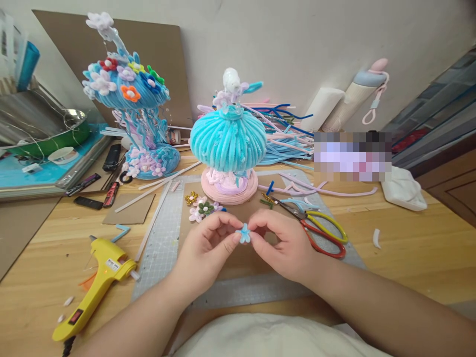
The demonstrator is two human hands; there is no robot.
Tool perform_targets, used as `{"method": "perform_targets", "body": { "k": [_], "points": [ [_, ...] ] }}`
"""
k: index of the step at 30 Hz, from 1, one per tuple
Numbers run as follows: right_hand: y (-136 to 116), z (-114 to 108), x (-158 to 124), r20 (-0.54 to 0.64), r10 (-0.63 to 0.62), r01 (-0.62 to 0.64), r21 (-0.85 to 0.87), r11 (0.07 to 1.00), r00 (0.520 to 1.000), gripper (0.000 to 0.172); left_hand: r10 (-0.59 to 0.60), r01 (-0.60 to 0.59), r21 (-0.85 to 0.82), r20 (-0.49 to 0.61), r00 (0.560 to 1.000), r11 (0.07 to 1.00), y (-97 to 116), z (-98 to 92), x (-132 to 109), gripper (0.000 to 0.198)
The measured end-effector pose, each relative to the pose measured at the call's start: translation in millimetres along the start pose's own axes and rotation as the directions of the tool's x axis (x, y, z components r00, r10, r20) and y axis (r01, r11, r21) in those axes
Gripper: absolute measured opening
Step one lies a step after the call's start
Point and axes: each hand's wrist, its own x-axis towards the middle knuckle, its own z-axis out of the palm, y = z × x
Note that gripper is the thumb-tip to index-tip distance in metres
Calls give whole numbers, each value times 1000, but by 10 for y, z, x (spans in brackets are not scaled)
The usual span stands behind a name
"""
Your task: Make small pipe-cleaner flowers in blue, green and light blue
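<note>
Between my two hands is a small light-blue pipe-cleaner flower (244,233), held over the brown cardboard on the mat. My left hand (210,243) pinches its left side between thumb and fingers. On its right side, my right hand (280,243) has thumb and forefinger closed in a pinch. Just beyond my left hand lie several finished pipe-cleaner flowers (206,208) in green, gold, pink and lilac. A turquoise pipe-cleaner lamp (228,141) with a pink base stands behind the hands. Scissors (323,233) with red and yellow handles rest beside my right hand.
A yellow hot glue gun (100,277) lies at the left. At the back left stands a blue lamp (128,89) covered in colourful flowers. Bundled pipe cleaners (286,148) lie behind the turquoise lamp. A grey cutting mat (238,290) lies under the cardboard. A white case (403,188) sits at the right.
</note>
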Motion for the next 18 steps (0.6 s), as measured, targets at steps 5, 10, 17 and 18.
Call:
{"method": "perform_targets", "body": {
  "k": [5, 10, 17, 18],
  "points": [
    [41, -13, -14, 17, -240, 239, -182, 954, 971, 13, -221, 235, -245, 81, 972, 941, -28, 38, 11, 17],
    [48, -96, 36, 68, -223, 230, -113, 967, 972, 17, -234, 238, -146, 45, 971, 960, 38, 34, 32, 18],
    [74, -245, 132, 312, -356, 442, -277, 853, 881, 11, -267, 268, -44, 25, 963, 963, 94, 2, 48, 22],
    [74, -242, 132, 321, -352, 447, -304, 841, 879, 10, -271, 272, -38, 27, 962, 961, 81, 0, 48, 22]
  ]
}}
